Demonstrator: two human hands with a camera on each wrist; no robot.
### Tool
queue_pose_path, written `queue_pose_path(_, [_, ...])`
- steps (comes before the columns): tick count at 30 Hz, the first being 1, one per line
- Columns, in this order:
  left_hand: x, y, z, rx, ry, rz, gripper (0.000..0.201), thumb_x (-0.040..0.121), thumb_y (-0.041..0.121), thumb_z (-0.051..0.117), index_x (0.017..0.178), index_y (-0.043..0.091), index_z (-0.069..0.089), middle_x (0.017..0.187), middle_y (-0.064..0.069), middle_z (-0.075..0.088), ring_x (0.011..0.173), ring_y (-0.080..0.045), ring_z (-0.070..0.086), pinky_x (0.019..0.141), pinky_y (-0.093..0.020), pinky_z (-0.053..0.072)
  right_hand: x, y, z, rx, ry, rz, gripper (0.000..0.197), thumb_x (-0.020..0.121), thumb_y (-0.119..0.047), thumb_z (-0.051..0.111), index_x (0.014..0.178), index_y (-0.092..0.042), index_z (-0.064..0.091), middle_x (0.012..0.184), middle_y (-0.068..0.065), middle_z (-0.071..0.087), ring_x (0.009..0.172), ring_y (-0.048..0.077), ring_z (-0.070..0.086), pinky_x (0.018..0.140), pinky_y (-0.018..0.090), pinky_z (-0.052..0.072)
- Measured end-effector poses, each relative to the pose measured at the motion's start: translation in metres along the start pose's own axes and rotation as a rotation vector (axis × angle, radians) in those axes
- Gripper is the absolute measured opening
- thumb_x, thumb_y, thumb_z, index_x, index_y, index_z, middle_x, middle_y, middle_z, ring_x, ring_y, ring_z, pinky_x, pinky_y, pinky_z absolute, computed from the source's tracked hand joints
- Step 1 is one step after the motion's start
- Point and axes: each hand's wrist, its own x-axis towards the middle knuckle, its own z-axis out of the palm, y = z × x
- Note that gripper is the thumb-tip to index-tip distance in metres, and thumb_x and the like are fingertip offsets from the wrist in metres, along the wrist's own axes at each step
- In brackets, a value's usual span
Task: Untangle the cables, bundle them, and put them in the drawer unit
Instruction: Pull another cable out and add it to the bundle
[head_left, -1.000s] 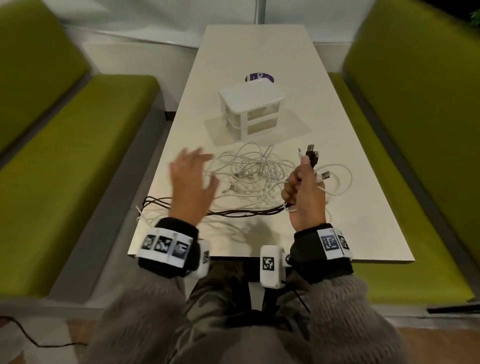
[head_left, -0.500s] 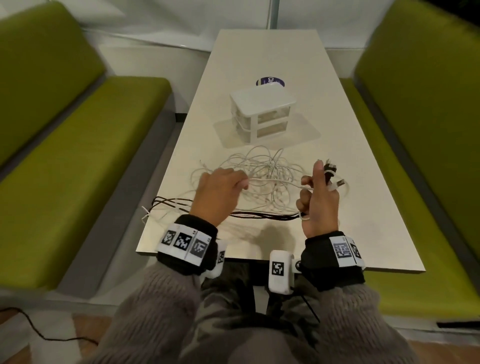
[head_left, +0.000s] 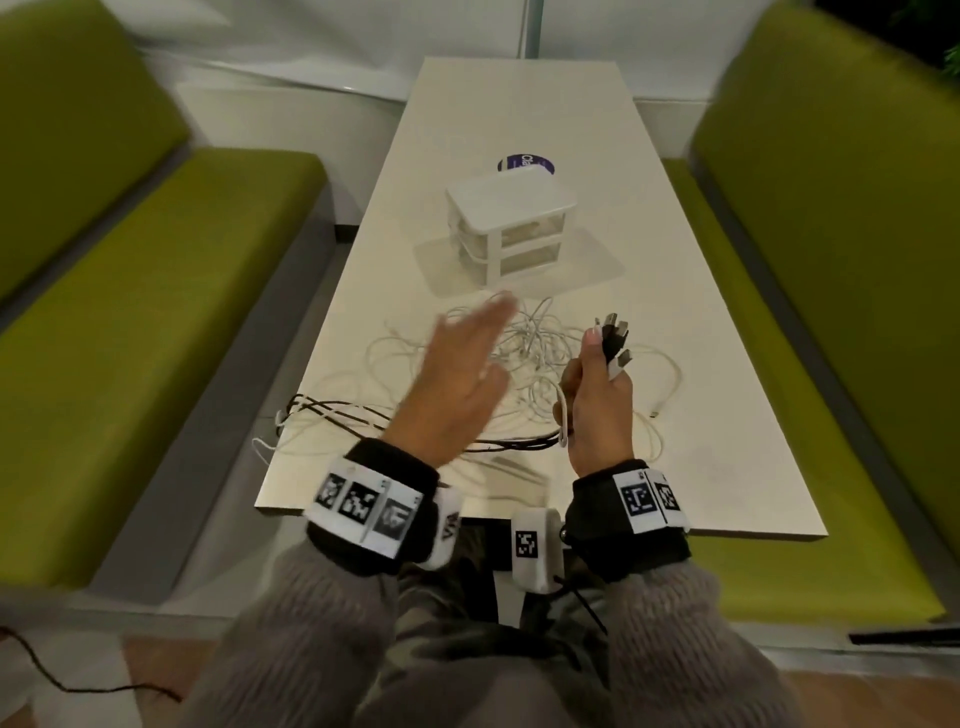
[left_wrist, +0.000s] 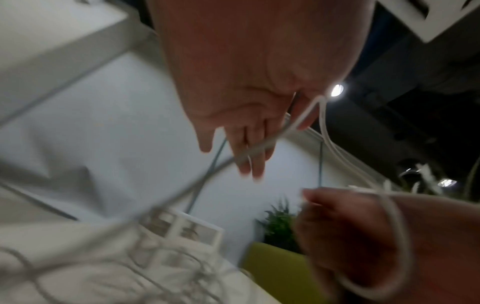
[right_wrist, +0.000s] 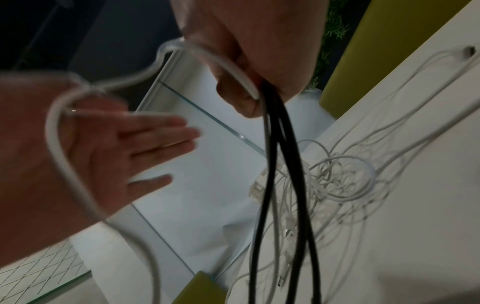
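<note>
1. My right hand (head_left: 597, 410) is a raised fist at about 5 o'clock of the table (head_left: 701, 364), clenched round a bunch of cable ends; the plugs (head_left: 613, 332) stick up out of the fist toward 12 o'clock.
2. The right wrist view shows what the head view hides: two black cables (right_wrist: 280, 164) and a white cable (right_wrist: 233, 70) leave the underside of my fist, the black ones hanging long-axis straight down toward the table.
3. My left hand (head_left: 457, 384) hovers just left of the fist, fingers straight and spread, pointing toward 1 o'clock. In the head view it looks to be holding nothing.
4. The left wrist view adds a white strand (left_wrist: 262, 144) draped across those straight fingers and running to my right hand; the picture is blurred, so I cannot tell exactly where it rests.
5. The tangle of white cables (head_left: 524, 348) lies on the table beyond both hands, with loops trailing toward 3 o'clock.
6. A dark cable (head_left: 337, 415) runs along the near edge, long axis from 9 to 3 o'clock.
7. The drawer unit (head_left: 511, 223) stands at 12 o'clock of the tangle, well apart from my hands, drawer fronts facing roughly 5 o'clock.
</note>
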Motion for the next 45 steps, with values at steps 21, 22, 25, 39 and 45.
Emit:
queue_pose_path(21, [-0.008,-0.026,0.02,0.232,-0.336,-0.157,0.05,0.079,0.056,0.06,0.115,0.022,0.057,0.104,0.001,0.052,0.104,-0.017,0.049,0.09,-0.034,0.045,-0.012,-0.04,0.024,0.477,-0.163,0.091,0.053,0.096,-0.06,0.029,0.06,-0.022,0.026,0.047,-0.006,0.015,0.043,0.011,0.013,0.043,0.02,0.03])
queue_pose_path(22, [-0.009,-0.03,0.018,0.25,-0.272,-0.158,0.039,0.086,0.052,0.054,0.105,0.019,0.06,0.091,0.0,0.05,0.095,-0.02,0.051,0.084,-0.038,0.047,-0.012,-0.044,0.025,0.48,-0.171,0.081,0.053,0.096,-0.06,0.029,0.06,-0.022,0.025,0.047,-0.007,0.014,0.042,0.011,0.013,0.042,0.02,0.028])
queue_pose_path(25, [-0.009,-0.042,0.0,0.381,-0.18,-0.019,0.031,0.094,0.044,0.043,0.086,0.016,0.055,0.066,0.007,0.039,0.084,-0.022,0.043,0.072,-0.037,0.038,-0.014,-0.047,0.023,0.466,-0.157,0.06,0.053,0.096,-0.059,0.029,0.059,-0.023,0.024,0.048,-0.007,0.013,0.043,0.012,0.012,0.04,0.02,0.025])
queue_pose_path(39, [-0.027,-0.13,-0.078,0.654,-0.249,-0.485,0.034,0.096,0.05,0.033,0.098,0.021,0.051,0.102,0.001,0.05,0.107,-0.025,0.035,0.089,-0.039,0.029,-0.008,-0.069,0.015,0.515,-0.062,-0.056,0.049,0.096,-0.056,0.036,0.064,-0.02,0.03,0.056,-0.003,0.02,0.052,0.015,0.02,0.052,0.023,0.036])
queue_pose_path(45, [-0.038,-0.134,-0.092,0.618,-0.534,-0.828,0.056,0.091,0.03,0.052,0.14,0.016,0.027,0.141,-0.014,0.033,0.133,-0.034,0.02,0.106,-0.052,0.029,-0.003,-0.063,0.01,0.641,-0.265,-0.051,0.014,0.06,-0.007,0.041,0.071,-0.016,0.041,0.06,-0.001,0.033,0.052,0.016,0.029,0.056,0.026,0.034])
